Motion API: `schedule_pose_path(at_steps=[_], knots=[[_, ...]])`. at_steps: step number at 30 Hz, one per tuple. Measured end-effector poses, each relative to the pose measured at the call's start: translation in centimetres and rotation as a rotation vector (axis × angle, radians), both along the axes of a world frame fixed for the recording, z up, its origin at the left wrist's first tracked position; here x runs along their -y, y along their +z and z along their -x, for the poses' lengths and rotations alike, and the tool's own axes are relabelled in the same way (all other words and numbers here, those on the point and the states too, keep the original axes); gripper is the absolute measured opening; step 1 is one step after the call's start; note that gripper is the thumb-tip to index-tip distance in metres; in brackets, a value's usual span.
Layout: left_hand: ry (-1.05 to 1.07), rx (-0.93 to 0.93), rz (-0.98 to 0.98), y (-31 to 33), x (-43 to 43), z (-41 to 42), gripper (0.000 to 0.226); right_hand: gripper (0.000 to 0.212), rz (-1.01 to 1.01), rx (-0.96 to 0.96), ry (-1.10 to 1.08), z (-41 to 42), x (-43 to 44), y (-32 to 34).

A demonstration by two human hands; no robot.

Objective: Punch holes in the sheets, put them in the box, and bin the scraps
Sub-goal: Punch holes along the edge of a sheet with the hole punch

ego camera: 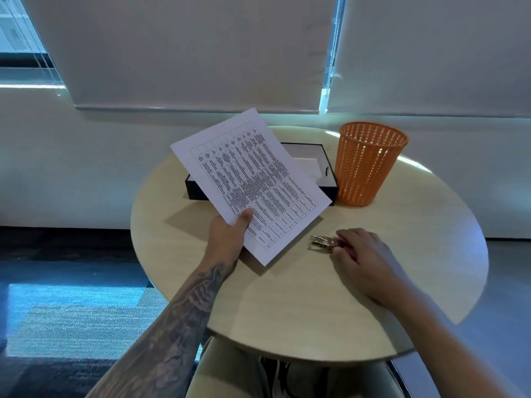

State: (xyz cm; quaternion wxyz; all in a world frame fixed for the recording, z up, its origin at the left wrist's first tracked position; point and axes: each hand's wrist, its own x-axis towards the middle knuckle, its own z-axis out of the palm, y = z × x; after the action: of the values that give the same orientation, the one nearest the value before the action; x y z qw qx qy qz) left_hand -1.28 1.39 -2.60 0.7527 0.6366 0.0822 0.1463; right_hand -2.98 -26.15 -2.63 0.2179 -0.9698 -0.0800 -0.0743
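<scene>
Lap: my light trousers (230,369) showed nearest, below the near edge of the round surface (301,305).
Left forearm: my tattooed left forearm (178,326) reached up from the lower left and crossed the surface's near-left edge.
Left hand: my left hand (227,237) grasped the sheet (250,182) at its lower-left edge, with the thumb pressed on the print and the fingers hidden underneath.
Sheet: it was a white page printed with a dense table. I held it tilted and clear of the surface, and it covered the left and middle of the box from my view.
Hole punch: the hole punch (321,242) was a small metal tool with red handles. It lay on the surface just right of the sheet's near corner, its metal head pointing left.
Right hand: my right hand (365,259) lay over the red handles, fingers curled round them.
Box: the box (196,191) was shallow, black outside and white inside, and sat open on the far part of the surface. White paper (309,165) lay in it; I could not tell whether it was punched.
Bin: the orange perforated bin (367,165) stood upright just beside the box's right end. I could not tell whether they touched.
Beyond: white blinds (201,53) hung behind, with a bead chain (334,38) in the gap between them and a strip of window (17,30) at the upper left.
Floor: blue-grey carpet (71,311) lay to the left.
</scene>
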Motion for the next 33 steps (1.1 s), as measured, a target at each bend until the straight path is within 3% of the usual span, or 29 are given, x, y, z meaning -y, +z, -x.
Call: schedule_pose_path(at_steps=[5, 10, 14, 19, 23, 28, 33], knots=[[0.112, 0.011, 0.016, 0.1, -0.1, -0.2, 0.001, 0.018, -0.348, -0.055, 0.176, -0.2, -2.4, 0.6], [0.174, 0.004, 0.032, 0.1, -0.4, -0.3, 0.006, 0.048, -0.926, -0.523, 0.114, -0.4, -3.2, 3.5], [0.177, -0.004, 0.037, 0.1, -0.4, -0.4, 0.003, 0.058, -1.120, -0.817, 0.173, -0.1, -3.0, 4.7], [0.184, 0.008, 0.024, 0.0, -0.5, -0.4, 0.013, 0.044, -1.012, -0.924, 0.236, -0.2, -2.8, 4.7], [0.185, -0.003, 0.004, 0.0, -0.4, -0.4, 0.013, 0.030, -0.823, -0.853, 0.270, -0.1, -3.0, 4.7], [0.183, -0.012, 0.003, -0.1, -0.5, -0.6, 0.012, 0.029, -0.584, -0.784, 0.297, 0.1, -3.6, 5.0], [0.194, -0.015, -0.009, -0.1, -0.5, -0.6, 0.003, 0.023, -0.485, -0.797, 0.296, 0.5, -4.7, 5.3]])
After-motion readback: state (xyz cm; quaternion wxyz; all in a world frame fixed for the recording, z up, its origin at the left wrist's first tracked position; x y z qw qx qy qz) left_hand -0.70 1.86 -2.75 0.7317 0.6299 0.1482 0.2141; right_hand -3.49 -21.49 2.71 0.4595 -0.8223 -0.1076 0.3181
